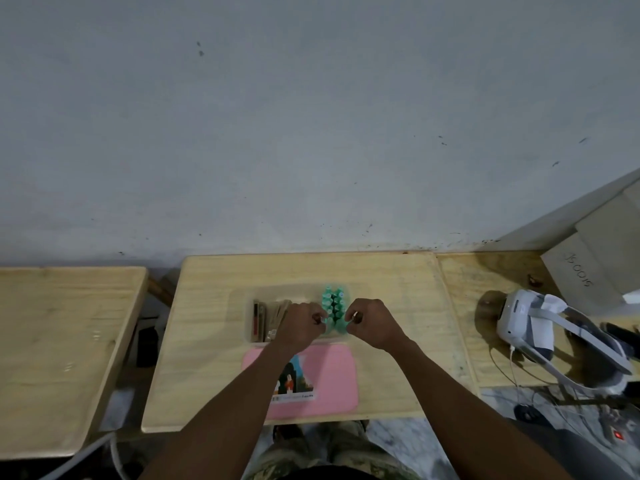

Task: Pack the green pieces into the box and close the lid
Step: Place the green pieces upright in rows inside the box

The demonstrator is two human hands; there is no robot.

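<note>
Plainly, the wooden worktop (pixel 214 375) carries everything, with a white headset (pixel 526 320) well apart to the right and no obstacle. Nearest the person lies the pink lid (pixel 332 375), flat and off, just in front of the clear box (pixel 251 306). Inside, brown pieces (pixel 268 318) fill the left part and the green pieces (pixel 333 303) stand in two rows at the right. Left hand (pixel 299 327) and right hand (pixel 372 325) meet at the rows' near end, each grip curled and apparently pinching a green piece. Packing looks nearly done; next, seat these pieces level, release, then lift the lid over the box, where any proud piece would block closing.
</note>
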